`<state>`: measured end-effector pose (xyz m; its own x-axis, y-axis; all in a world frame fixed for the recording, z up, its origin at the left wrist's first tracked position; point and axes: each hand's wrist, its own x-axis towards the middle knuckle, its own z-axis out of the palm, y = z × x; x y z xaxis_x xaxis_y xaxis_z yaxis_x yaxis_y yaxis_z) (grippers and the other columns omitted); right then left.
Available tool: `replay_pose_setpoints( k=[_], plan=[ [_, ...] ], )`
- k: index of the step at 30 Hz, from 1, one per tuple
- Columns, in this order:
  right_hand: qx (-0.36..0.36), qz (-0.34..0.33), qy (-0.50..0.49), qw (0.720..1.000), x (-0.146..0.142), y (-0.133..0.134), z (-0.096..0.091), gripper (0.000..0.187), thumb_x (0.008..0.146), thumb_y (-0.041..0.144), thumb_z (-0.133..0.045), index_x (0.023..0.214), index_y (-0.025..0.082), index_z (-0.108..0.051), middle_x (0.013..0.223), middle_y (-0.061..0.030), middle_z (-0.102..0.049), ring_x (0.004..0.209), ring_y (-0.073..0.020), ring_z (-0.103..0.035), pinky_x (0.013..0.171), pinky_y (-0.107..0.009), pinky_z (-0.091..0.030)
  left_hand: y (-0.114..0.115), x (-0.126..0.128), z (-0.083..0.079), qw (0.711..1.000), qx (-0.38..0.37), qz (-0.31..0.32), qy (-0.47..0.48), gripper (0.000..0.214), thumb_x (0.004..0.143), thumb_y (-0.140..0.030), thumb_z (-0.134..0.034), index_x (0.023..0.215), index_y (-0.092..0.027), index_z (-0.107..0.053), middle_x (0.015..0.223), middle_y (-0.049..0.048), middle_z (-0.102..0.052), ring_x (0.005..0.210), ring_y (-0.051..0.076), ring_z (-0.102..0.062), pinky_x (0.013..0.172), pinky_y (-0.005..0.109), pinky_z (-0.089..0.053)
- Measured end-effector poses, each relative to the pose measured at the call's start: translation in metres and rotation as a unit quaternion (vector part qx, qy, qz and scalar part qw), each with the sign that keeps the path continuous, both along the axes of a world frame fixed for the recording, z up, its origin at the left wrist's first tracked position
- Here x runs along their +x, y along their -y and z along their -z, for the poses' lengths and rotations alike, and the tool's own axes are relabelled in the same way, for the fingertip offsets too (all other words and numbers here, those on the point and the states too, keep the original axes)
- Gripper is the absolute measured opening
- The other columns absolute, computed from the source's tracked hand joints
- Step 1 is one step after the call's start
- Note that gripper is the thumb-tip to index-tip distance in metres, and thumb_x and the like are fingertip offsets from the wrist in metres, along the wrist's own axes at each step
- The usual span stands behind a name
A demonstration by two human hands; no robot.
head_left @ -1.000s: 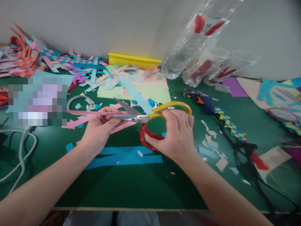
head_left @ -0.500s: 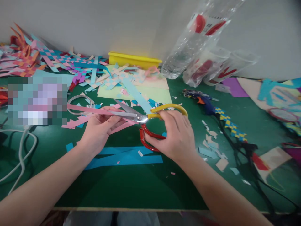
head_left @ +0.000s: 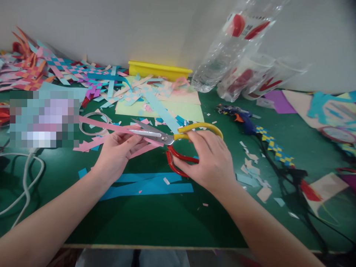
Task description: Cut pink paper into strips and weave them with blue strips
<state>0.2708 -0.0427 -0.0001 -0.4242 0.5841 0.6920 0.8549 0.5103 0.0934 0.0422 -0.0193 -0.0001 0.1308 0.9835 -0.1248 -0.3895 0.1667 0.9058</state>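
Observation:
My right hand (head_left: 213,157) is closed round the scissors (head_left: 167,138), fingers through the yellow handle loop and thumb in the red one. Their blades are slightly apart and point left, over my left hand's fingertips. Pinched in my left hand (head_left: 115,152) is a pink paper strip (head_left: 104,125), which runs left from the fingers along the blades. Just how the blades meet the strip is hard to make out. More pink strips (head_left: 146,148) show below the blades and under the fingers. Blue paper strips (head_left: 150,188) lie flat on the green table (head_left: 167,222) between my forearms.
Woven paper strips and scraps (head_left: 80,70) pile up along the wall, beside a yellow holder (head_left: 160,70). A tape roll (head_left: 94,124) and white cable (head_left: 26,178) are at left. Plastic-wrapped cups (head_left: 239,74), a glue gun (head_left: 247,124) with black cord and paper offcuts (head_left: 254,168) lie right.
The scissor blades have come slightly closer together, the upper tip dipping a little. The pink strip's left end has risen slightly. My left hand has barely moved.

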Motion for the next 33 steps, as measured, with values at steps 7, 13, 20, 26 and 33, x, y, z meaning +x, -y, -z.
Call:
replay_pose_setpoints(
  k=[7, 13, 20, 26, 33],
  plan=[
    [-0.003, 0.001, 0.005, 1.000, 0.0003, -0.0001, 0.0005, 0.044, 0.083, 0.032, -0.064, 0.122, 0.012, -0.056, 0.095, -0.0130, -0.068, 0.092, -0.0279, -0.066, 0.079, -0.042, -0.055, -0.0005, 0.0004, -0.0014, 1.000, -0.009, -0.005, 0.003, 0.012, 0.078, -0.020, -0.077, 0.089, -0.018, -0.073, 0.094, 0.0036, -0.076, 0.097, 0.020, -0.072, 0.095, 0.036, -0.056],
    [-0.005, 0.003, 0.012, 1.000, -0.0006, -0.0003, -0.0012, 0.042, 0.084, 0.032, -0.064, 0.120, 0.012, -0.057, 0.094, -0.0128, -0.068, 0.089, -0.0269, -0.067, 0.077, -0.041, -0.056, -0.0004, -0.0013, -0.0010, 1.000, -0.013, -0.005, -0.002, 0.009, 0.080, -0.022, -0.076, 0.088, -0.018, -0.073, 0.087, 0.0026, -0.075, 0.091, 0.018, -0.073, 0.093, 0.033, -0.057],
    [-0.005, 0.002, 0.019, 1.000, 0.0004, -0.0008, -0.0014, 0.041, 0.084, 0.033, -0.064, 0.118, 0.010, -0.056, 0.094, -0.0141, -0.068, 0.088, -0.0270, -0.067, 0.075, -0.040, -0.057, -0.0011, -0.0033, 0.0031, 1.000, -0.015, -0.011, -0.006, 0.008, 0.081, -0.026, -0.077, 0.084, -0.020, -0.074, 0.081, 0.0012, -0.074, 0.089, 0.017, -0.073, 0.091, 0.031, -0.058],
    [-0.006, 0.003, 0.017, 1.000, -0.0003, -0.0001, -0.0013, 0.037, 0.084, 0.030, -0.063, 0.115, 0.010, -0.058, 0.093, -0.0137, -0.068, 0.087, -0.0262, -0.067, 0.075, -0.039, -0.057, -0.0009, -0.0026, 0.0019, 1.000, -0.018, -0.010, -0.001, 0.010, 0.080, -0.028, -0.078, 0.085, -0.020, -0.074, 0.084, 0.0022, -0.075, 0.090, 0.019, -0.073, 0.089, 0.032, -0.058],
    [-0.011, 0.009, -0.016, 1.000, 0.0018, -0.0022, 0.0017, 0.035, 0.084, 0.026, -0.061, 0.117, 0.013, -0.057, 0.093, -0.0125, -0.068, 0.087, -0.0262, -0.067, 0.071, -0.038, -0.056, -0.0017, -0.0030, 0.0015, 0.999, -0.027, -0.016, -0.010, 0.013, 0.080, -0.028, -0.078, 0.089, -0.019, -0.075, 0.092, 0.0033, -0.076, 0.092, 0.017, -0.072, 0.090, 0.030, -0.058]
  ],
)
